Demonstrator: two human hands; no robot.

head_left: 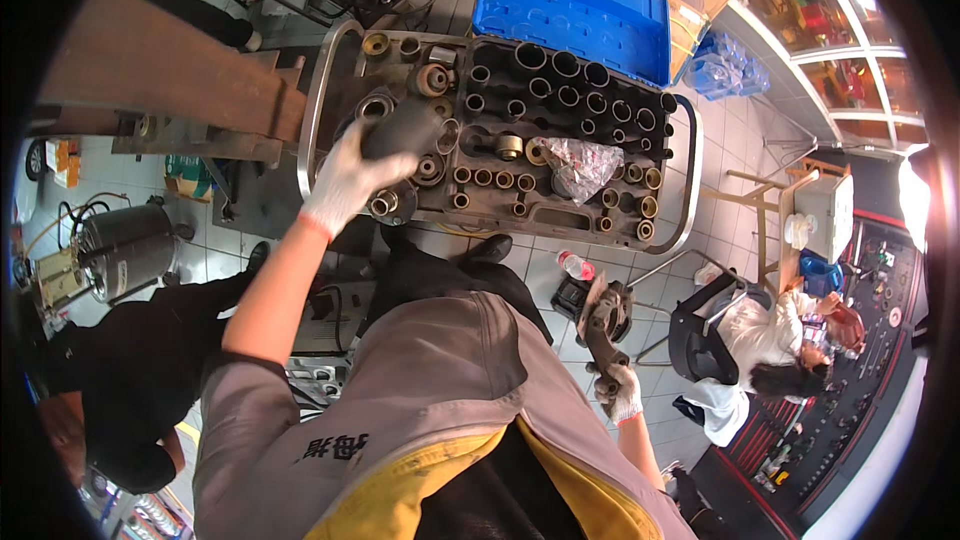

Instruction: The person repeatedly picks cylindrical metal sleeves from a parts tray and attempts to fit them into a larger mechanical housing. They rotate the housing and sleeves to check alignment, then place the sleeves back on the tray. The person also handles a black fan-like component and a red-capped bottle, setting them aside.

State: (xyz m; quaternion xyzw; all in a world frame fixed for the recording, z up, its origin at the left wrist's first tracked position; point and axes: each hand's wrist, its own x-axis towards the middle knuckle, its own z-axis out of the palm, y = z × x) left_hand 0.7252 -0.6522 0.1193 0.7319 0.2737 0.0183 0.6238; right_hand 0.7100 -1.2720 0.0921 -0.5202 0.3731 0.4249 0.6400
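My left hand [350, 185], in a white glove, is closed around a dark grey cylinder [405, 130], blurred by motion. It hangs above the left part of a tool cart, over several metal rings and bushings [432, 80]. Down at the right, away from the cart, my gloved right hand [622, 395] grips a rusty steering knuckle [603, 325] by its lower arm. A broad round plate is at the knuckle's upper end. Beside my left hand lies a black tool case [560, 215] holding several ring-shaped sleeves [530, 57] in rows.
A crumpled clear plastic bag [583, 168] lies on the case, whose blue lid [570, 10] stands raised behind. A rusty beam [170, 60] reaches in from the left. One person [130, 360] is at my left; another [765, 340] is by a black chair [705, 330] at right.
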